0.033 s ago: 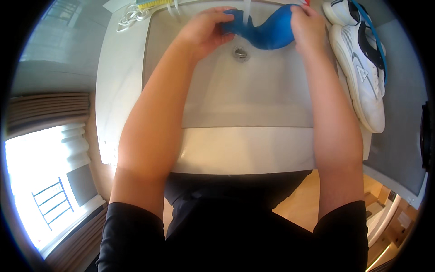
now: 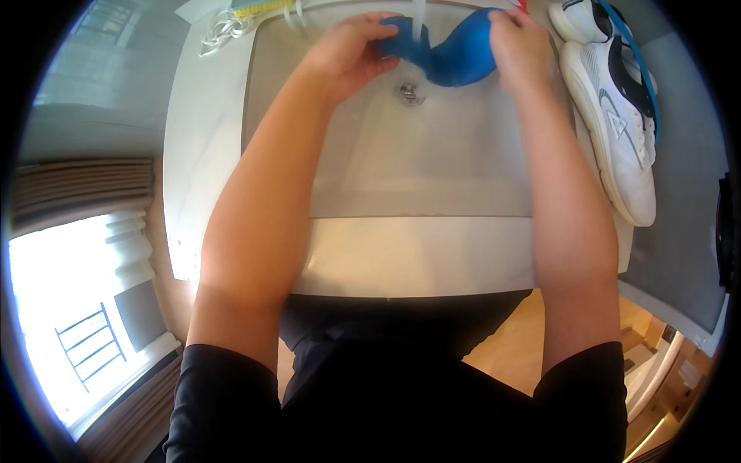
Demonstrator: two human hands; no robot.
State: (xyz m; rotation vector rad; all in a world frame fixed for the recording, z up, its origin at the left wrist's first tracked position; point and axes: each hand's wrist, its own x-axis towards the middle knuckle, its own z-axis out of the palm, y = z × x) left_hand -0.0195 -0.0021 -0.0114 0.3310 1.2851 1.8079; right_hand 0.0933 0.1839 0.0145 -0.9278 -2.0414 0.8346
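A blue insole [image 2: 463, 58], bent into a curve, hangs between my two hands over the far part of the sink basin [image 2: 424, 174]. My left hand [image 2: 351, 50] grips one end, thumb on top and fingers beneath. The other, broader end is pinched by my right hand [image 2: 522, 50], whose fingertips are partly hidden. A stream of water [image 2: 417, 21] falls onto the insole nearer my left hand. Below it sits the metal drain [image 2: 409, 93].
On the right counter lie white sneakers [image 2: 610, 116] with a thin blue strip [image 2: 641, 65] across them. At the far left are a yellow-bristled brush [image 2: 262, 8] and white shoelaces [image 2: 224, 32]. The counter's front edge [image 2: 417, 255] is close to my body.
My right hand has shifted slightly left, and the insole is bent a little more sharply under the water. My left hand stays in place.
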